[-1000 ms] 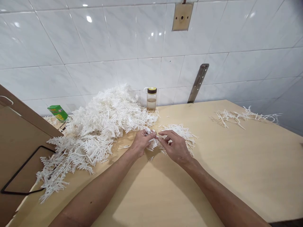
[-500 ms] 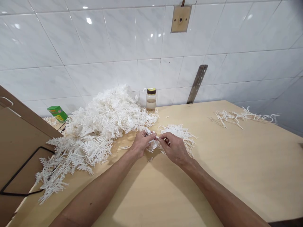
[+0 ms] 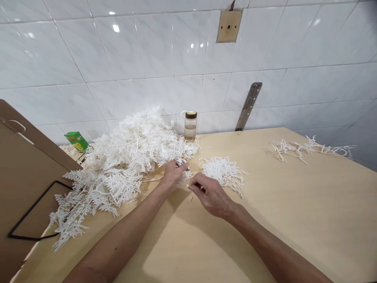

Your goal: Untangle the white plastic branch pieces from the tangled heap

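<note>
My left hand (image 3: 173, 173) is closed around a white branched plastic sprig (image 3: 186, 177), whose fine tips show past the fingers. Just to its right and a little nearer, my right hand (image 3: 210, 193) has thumb and fingertips pinched together; whatever is in the pinch is too small to make out. One small loose white piece (image 3: 190, 199) lies on the table under the right fingertips. Behind the right hand is a low heap of short white cut pieces (image 3: 224, 171). A large mound of white branched sprigs (image 3: 138, 145) spreads to the left of my left hand.
A clear bottle (image 3: 190, 125) with a dark lid stands by the tiled wall. Bare white stems (image 3: 303, 148) lie at the far right of the wooden table (image 3: 294, 212). On the left are a green box (image 3: 76, 141), a brown board (image 3: 29, 173) and a black wire frame (image 3: 29, 210).
My hands have parted: the right one has moved left and nearer to me, away from the sprig. The left keeps its hold. The whole view has shifted slightly.
</note>
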Demonstrator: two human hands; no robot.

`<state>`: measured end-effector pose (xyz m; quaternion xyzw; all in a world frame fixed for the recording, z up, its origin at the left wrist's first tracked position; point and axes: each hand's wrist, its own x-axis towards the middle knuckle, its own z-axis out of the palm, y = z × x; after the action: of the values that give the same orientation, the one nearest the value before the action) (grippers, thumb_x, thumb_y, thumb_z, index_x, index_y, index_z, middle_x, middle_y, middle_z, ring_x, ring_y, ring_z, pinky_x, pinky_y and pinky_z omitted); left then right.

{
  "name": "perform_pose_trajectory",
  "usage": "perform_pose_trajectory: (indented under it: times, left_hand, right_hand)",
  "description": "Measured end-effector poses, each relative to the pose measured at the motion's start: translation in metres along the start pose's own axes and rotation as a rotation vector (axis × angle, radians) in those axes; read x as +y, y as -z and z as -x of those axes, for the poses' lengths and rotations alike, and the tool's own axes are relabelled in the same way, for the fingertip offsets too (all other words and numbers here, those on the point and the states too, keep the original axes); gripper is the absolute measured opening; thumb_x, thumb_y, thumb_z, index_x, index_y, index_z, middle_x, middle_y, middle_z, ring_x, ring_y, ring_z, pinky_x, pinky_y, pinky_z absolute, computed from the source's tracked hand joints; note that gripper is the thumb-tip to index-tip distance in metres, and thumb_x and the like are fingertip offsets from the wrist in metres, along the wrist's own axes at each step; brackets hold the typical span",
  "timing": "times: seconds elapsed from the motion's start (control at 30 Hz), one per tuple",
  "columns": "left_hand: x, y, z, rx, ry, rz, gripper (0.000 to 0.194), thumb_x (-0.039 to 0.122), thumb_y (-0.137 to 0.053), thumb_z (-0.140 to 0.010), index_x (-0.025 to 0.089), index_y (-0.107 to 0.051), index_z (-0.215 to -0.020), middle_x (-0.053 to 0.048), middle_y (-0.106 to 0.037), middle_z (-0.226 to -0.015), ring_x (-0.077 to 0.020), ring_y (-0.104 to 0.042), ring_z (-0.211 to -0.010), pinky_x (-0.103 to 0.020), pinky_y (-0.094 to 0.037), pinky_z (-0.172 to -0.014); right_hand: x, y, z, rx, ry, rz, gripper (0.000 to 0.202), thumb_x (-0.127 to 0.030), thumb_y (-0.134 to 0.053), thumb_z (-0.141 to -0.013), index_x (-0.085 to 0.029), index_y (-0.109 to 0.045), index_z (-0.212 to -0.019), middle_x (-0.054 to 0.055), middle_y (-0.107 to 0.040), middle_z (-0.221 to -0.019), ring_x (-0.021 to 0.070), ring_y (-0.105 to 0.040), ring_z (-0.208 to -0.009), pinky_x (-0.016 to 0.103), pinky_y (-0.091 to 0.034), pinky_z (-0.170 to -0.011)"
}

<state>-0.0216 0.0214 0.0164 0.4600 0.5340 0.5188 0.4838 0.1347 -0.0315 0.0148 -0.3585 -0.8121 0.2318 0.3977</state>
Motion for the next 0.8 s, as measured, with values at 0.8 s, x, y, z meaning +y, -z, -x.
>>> perform_pose_trajectory:
  times: [0.8]
  left_hand:
    - [0.005, 0.001, 0.011, -0.517, 0.099, 0.105, 0.047, 0.037, -0.091, -0.050, 0.013, -0.060, -0.077, 0.003, -0.055, -0.059, -0.0071, -0.048, -0.050, -0.021, -0.032, -0.047]
  right_hand:
    - [0.025, 0.023, -0.001, 0.140, -0.450, -0.233, 0.037, -0.050, -0.059, -0.085, -0.017, -0.066, -0.101, 0.005, -0.068, -0.081, 0.0126, -0.056, -0.052, 0.026, -0.048, -0.046]
